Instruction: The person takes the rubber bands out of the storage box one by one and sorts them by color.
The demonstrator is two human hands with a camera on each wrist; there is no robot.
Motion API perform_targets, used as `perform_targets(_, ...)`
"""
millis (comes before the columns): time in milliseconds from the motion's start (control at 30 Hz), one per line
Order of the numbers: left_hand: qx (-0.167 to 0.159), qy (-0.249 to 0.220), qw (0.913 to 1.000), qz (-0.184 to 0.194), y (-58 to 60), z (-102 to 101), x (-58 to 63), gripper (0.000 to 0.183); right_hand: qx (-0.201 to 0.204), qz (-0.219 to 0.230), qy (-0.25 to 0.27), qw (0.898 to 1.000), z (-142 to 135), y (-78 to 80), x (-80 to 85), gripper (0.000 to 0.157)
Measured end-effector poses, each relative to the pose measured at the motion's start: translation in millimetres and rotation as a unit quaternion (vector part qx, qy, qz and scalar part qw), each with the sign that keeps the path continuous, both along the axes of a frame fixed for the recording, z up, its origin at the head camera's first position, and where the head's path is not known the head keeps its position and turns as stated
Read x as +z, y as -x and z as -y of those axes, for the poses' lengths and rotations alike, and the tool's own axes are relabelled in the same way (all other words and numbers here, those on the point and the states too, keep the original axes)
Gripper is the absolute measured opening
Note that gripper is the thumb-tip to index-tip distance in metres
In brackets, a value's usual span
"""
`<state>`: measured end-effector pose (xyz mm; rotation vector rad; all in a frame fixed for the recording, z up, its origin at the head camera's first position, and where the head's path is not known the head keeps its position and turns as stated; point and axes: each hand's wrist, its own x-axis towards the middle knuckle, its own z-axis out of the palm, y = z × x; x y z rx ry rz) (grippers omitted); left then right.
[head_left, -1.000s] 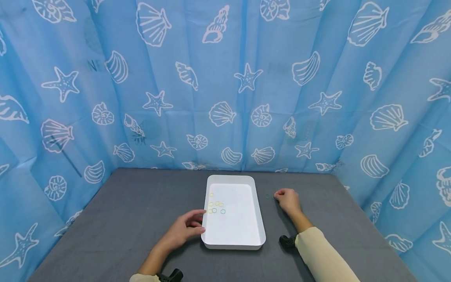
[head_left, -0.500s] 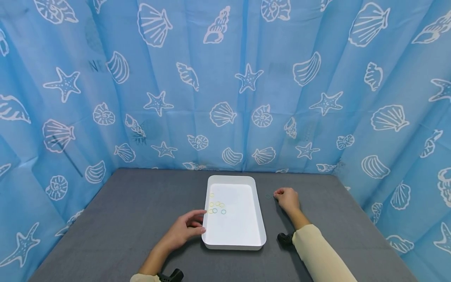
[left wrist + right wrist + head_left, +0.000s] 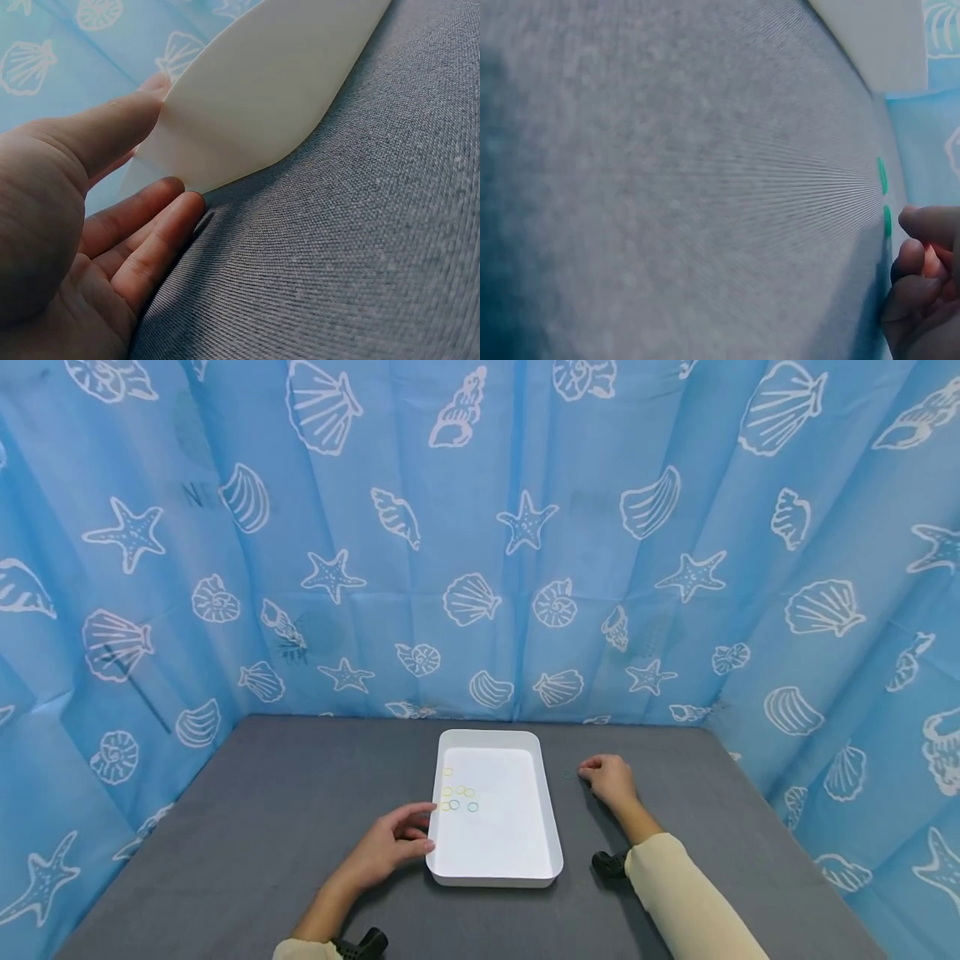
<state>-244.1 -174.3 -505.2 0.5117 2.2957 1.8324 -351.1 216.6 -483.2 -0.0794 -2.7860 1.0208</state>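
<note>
A white tray (image 3: 495, 810) stands on the table, with several thin yellow rings (image 3: 461, 790) and green rings (image 3: 472, 807) lying in its left half. My left hand (image 3: 386, 846) touches the tray's left side, thumb and fingertips apart along the rim and outer wall. In the left wrist view those fingertips (image 3: 191, 201) meet the wall low down. Right of the tray, my right hand (image 3: 611, 779) is low over the cloth, fingers bent. Two green rings (image 3: 883, 176) lie just beside its fingertips (image 3: 909, 217); I cannot tell whether they pinch one.
Grey cloth (image 3: 322, 777) covers the table. A blue curtain (image 3: 480, 543) with white shell and starfish prints hangs behind and along both sides. Black wrist straps (image 3: 611, 864) sit on the arms at the pale sleeves (image 3: 693, 893).
Both hands stay almost in place; the whole head view has shifted slightly. The rings in the tray and those by my right hand lie as before.
</note>
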Motion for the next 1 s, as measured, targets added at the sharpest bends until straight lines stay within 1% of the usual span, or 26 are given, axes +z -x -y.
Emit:
perform_targets(100, -0.002, -0.004, 1.0000, 0.000, -0.6, 0, 1.3, 0.056, 0.006, -0.005, 0.008, 1.000, 0, 0.1, 2.2, 0.012)
perform_targets(167, -0.003, -0.002, 1.0000, 0.002, -1.0, 0, 1.5, 0.057, 0.007, -0.008, 0.023, 1.000, 1, -0.8, 4.4, 0.013)
perform_targets(200, -0.002, 0.000, 1.0000, 0.004, -1.1, 0, 1.5, 0.057, 0.007, -0.007, 0.035, 0.999, 1, -1.5, 5.9, 0.014)
perform_targets(267, -0.001, 0.002, 1.0000, 0.007, -1.4, 0, 1.8, 0.057, 0.009, -0.001, 0.075, 0.997, 2, -3.2, 10.2, 0.015)
perform_targets(367, 0.002, 0.008, 0.9999, 0.008, -3.2, -1, 4.5, 0.055, 0.012, 0.013, 0.157, 0.987, 6, -6.0, 19.7, 0.017)
perform_targets(433, 0.002, 0.008, 0.9999, 0.006, -6.2, -2, 10.8, 0.054, 0.018, 0.021, 0.201, 0.979, 10, -7.8, 27.3, 0.019)
perform_targets(500, 0.002, 0.008, 1.0000, 0.004, -10.3, -4, 19.1, 0.053, 0.023, 0.027, 0.227, 0.973, 14, -9.5, 35.3, 0.021)
perform_targets(533, 0.001, 0.006, 1.0000, 0.004, -11.9, -4, 22.4, 0.053, 0.025, 0.030, 0.233, 0.972, 18, -10.3, 39.3, 0.021)
perform_targets(633, -0.002, 0.007, 1.0000, 0.000, -13.7, -3, 26.4, 0.053, 0.029, 0.040, 0.247, 0.968, 27, -10.8, 48.1, 0.021)
perform_targets(767, -0.002, 0.006, 1.0000, 0.001, -7.2, 0, 13.7, 0.055, 0.032, 0.048, 0.270, 0.961, 37, -9.6, 54.1, 0.022)
perform_targets(867, -0.002, 0.004, 1.0000, 0.004, -5.6, -1, 10.7, 0.055, 0.034, 0.049, 0.286, 0.956, 44, -8.1, 56.9, 0.023)
perform_targets(1000, -0.004, 0.007, 1.0000, 0.002, -8.7, -3, 18.2, 0.053, 0.042, 0.056, 0.297, 0.952, 53, -6.4, 59.4, 0.024)
